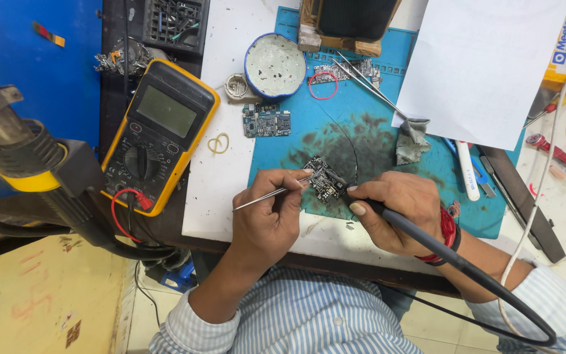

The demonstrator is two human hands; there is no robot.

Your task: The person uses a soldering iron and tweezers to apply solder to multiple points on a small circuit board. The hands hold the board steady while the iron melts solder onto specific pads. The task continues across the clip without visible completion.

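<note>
We see left hand (266, 219) with fingers closed on tweezers (276, 191), tips touching small dark circuit board (323, 179). Right hand (397, 210) fingers clamped around black soldering iron (388, 216), tip on same board. Board lies on stained blue mat (427, 151) atop white counter (214, 190). Yellow multimeter (160, 134) left; 2nd board (266, 121) beyond, near round tin (275, 65).

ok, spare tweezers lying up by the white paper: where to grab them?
Probably the joined end of the tweezers, up-left near the round tin, coming from above. The tips run down-right toward the crumpled cloth and paper sheet, so that end is crowded.
</note>
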